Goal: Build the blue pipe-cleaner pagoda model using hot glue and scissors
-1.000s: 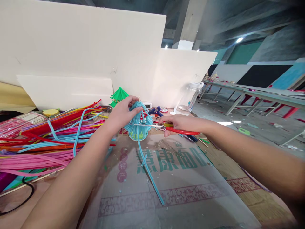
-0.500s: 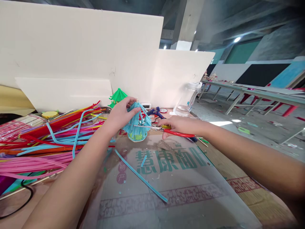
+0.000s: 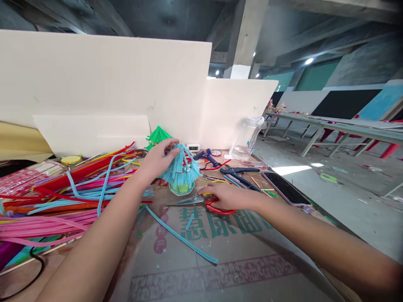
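My left hand (image 3: pixel 156 160) grips the top of a small cone-shaped model (image 3: pixel 182 171) made of light blue pipe cleaners, standing on the table. My right hand (image 3: pixel 227 196) rests low on the cardboard sheet (image 3: pixel 239 260), holding red-handled scissors (image 3: pixel 197 201) whose closed blades point left and lie flat in front of the model. A long cut blue pipe cleaner (image 3: pixel 181 237) lies loose on the cardboard, with a short blue scrap (image 3: pixel 189 221) next to it.
A heap of coloured pipe cleaners (image 3: pixel 59 197) covers the left side. A green paper cone (image 3: pixel 158 135), blue glue gun (image 3: pixel 204 154), pliers (image 3: pixel 239 171), phone (image 3: pixel 285 188) and clear jar (image 3: pixel 247 136) stand behind. White boards (image 3: pixel 110 88) wall the back.
My right hand has come down from beside the blue model and laid the scissors on the cardboard. The long blue strand, cut from the model, now lies flat.
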Demonstrator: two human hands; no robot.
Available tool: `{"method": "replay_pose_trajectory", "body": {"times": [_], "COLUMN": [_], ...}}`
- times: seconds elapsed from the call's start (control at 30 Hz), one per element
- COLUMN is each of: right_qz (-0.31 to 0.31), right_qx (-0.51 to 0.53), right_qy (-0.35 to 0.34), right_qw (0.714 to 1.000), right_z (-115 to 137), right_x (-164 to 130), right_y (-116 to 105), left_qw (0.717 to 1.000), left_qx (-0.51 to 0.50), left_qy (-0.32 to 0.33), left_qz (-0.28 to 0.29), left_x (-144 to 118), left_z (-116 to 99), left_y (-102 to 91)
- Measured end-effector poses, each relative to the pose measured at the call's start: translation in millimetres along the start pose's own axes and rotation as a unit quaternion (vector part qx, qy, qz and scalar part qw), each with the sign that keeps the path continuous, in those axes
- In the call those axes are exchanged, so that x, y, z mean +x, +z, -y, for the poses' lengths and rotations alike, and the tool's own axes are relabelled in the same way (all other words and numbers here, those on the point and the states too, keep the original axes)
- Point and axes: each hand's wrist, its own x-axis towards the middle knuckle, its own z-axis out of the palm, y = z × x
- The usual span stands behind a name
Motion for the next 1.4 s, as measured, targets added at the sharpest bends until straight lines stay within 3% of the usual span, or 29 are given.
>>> {"method": "replay_pose_trajectory", "body": {"times": [0.13,0.27,0.33,0.43,0.5,0.57,0.77,1.0,1.2,1.4], "right_qz": [-0.013,-0.071,-0.172,-0.362,-0.409,-0.408,-0.327,-0.338,-0.266,-0.241], "right_qx": [-0.009,0.022,0.054,0.107,0.141,0.17,0.237,0.305,0.308,0.348], "right_qy": [-0.039,-0.06,-0.02,0.016,0.008,0.009,0.001,0.02,-0.019,-0.004], "right_qw": [0.999,0.995,0.983,0.926,0.902,0.897,0.915,0.89,0.913,0.906], "right_z": [1.7,6.3,10.7,18.6,21.8,21.8,13.5,16.0,12.8,8.2], "right_x": [-0.4,4.3,13.1,31.9,44.2,53.8,61.8,56.7,56.7,58.3], "right_y": [-0.9,-25.6,-44.4,-69.1,-77.6,-78.6,-65.2,-65.8,-65.4,-63.0], "left_qw": [1.0,0.999,0.999,0.999,0.999,0.999,0.998,0.995,0.994,0.992], "left_qx": [0.017,0.042,0.043,0.038,0.027,0.018,0.041,0.1,0.099,0.112], "left_qy": [-0.012,-0.008,-0.003,0.006,0.015,0.024,0.033,0.03,0.041,0.048], "left_qz": [0.002,0.009,0.01,0.012,0.021,0.032,0.035,0.009,0.013,0.021], "left_x": [-2.4,-4.7,-5.2,-5.7,-6.3,-7.2,-9.8,-10.9,-10.8,-11.7], "left_z": [-3.9,-11.8,-15.3,-19.5,-21.8,-23.8,-31.4,-41.7,-40.5,-41.0], "left_y": [0.5,1.6,2.2,2.6,2.4,1.7,1.9,4.7,4.3,1.5]}}
